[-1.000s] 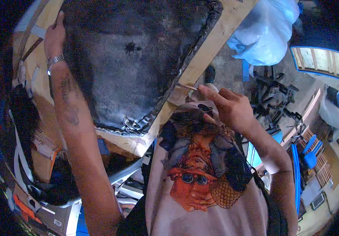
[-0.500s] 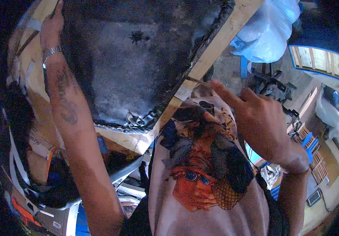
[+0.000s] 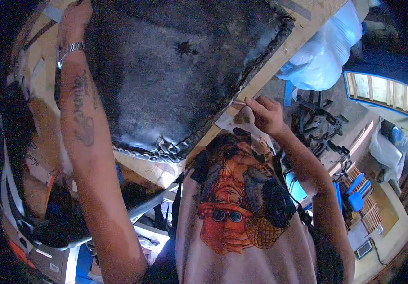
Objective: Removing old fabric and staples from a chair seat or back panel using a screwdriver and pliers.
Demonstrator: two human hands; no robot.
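Observation:
A large panel of worn black fabric (image 3: 152, 75), ragged along its edges, is fixed to a pale wooden frame (image 3: 279, 59). At the upper left, my left hand (image 3: 75, 21) is curled against the frame's left side, its fingertips partly out of view. Close to the frame's right edge, my right hand (image 3: 268, 113) is closed with thumb and finger pinched. A thin, narrow piece shows at those fingertips against the wood; I cannot make out its kind. Near the bottom corner, the black fabric is gathered and crumpled.
Beyond the frame hangs a bulging translucent plastic bag (image 3: 329, 59). Dark metal parts (image 3: 324, 120) lie on the floor to the right, near blue objects (image 3: 357, 189) and wooden slats (image 3: 372, 213). A cardboard piece (image 3: 38, 175) is at the left, above a grey box (image 3: 54, 265).
My right hand has drawn up and back from its knuckles-up pose, now pinching at the frame's edge. The frame and my left hand have shifted slightly right in view.

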